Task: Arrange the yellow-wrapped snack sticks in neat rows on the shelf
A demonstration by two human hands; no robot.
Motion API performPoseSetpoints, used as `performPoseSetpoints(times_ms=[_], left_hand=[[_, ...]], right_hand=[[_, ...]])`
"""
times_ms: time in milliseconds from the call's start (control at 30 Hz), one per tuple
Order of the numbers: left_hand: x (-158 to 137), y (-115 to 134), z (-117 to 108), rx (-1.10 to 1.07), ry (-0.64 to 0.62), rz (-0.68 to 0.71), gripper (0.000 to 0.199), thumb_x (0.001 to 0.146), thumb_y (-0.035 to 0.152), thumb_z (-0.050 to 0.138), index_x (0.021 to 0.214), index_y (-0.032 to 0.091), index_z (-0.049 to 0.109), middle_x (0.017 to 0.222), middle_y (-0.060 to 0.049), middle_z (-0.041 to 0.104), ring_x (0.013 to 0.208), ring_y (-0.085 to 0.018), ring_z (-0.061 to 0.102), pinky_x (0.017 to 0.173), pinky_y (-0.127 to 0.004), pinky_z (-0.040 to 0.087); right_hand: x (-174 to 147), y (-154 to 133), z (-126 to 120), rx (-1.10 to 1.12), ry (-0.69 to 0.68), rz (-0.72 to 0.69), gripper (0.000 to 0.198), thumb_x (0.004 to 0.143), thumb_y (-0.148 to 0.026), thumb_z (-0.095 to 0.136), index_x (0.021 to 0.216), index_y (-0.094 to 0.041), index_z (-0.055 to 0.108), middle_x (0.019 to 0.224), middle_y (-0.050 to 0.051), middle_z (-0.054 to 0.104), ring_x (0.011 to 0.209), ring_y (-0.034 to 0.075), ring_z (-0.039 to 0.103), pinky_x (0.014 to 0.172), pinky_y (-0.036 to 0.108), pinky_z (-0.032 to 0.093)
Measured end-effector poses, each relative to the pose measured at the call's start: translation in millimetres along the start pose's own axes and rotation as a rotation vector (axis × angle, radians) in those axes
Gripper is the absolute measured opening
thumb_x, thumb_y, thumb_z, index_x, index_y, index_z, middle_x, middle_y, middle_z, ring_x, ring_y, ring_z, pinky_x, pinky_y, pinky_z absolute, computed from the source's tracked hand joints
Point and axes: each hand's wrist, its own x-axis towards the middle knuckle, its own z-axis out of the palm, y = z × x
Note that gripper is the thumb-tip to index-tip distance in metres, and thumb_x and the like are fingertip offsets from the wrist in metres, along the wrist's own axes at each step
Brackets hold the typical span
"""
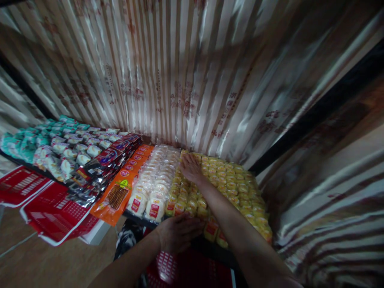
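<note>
Rows of yellow-wrapped snack packs [222, 176] stand on a dark shelf. My right hand [191, 167] lies on the packs at the back left of these rows, fingers stretched out and nothing held. At the front edge, my left hand [181, 231] is flat against the near ends of the yellow packs, its fingers extended. Immediately left are rows of clear-wrapped white snack packs [154, 180]. Beside those lie orange snack bags [117, 192] with brown sticks pictured on the front one. My right forearm hides some of the yellow packs.
Dark foil packets [105, 160], white packets [78, 146] and teal packets [27, 140] fill the shelf's left part. Red baskets [57, 210] are below, left. A striped, creased curtain [168, 76] hangs behind, and a dark post [318, 106] slants at right.
</note>
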Motion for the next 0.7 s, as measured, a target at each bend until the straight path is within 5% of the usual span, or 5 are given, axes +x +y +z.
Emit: performPoseSetpoints(times_ms=[200,367,533,700], left_hand=[[0,1,-2,-0.02,-0.035,0.004,0.049,0.094,0.035,0.03,0.139,0.018,0.032,0.149,-0.002,0.023,0.14,-0.015,0.008,0.115,-0.037,0.0],[-3,4,7,-0.013,0.005,-0.002,0.052,0.093,0.035,0.032,0.141,0.016,0.027,0.149,-0.004,0.026,0.14,-0.016,0.01,0.115,-0.04,0.003],[-5,6,13,-0.029,0.03,0.0,0.054,0.092,0.034,0.034,0.141,0.012,0.027,0.149,-0.005,0.027,0.139,-0.017,0.012,0.115,-0.04,0.008],[-4,7,6,-0.058,-0.007,0.003,0.052,0.092,0.033,0.036,0.14,0.014,0.028,0.15,-0.004,0.024,0.139,-0.017,0.011,0.115,-0.039,0.009]], right_hand=[[-61,0,-11,0.061,0.037,0.018,0.06,0.093,-0.044,0.019,0.141,-0.009,0.029,0.15,0.01,0.022,0.14,0.022,0.011,0.113,0.041,0.011],[-145,0,-12,0.149,0.242,-0.039,0.055,0.092,-0.042,0.028,0.132,-0.007,0.044,0.142,0.013,0.037,0.137,0.023,0.022,0.112,0.042,0.02],[-235,-2,12,0.354,0.573,-0.04,0.04,0.091,-0.029,0.034,0.127,-0.021,0.049,0.132,0.011,0.05,0.124,0.023,0.045,0.101,0.047,0.04],[-294,5,48,0.378,0.585,0.108,0.031,0.089,-0.027,0.04,0.114,-0.026,0.058,0.111,0.01,0.062,0.104,0.023,0.058,0.09,0.045,0.05]])
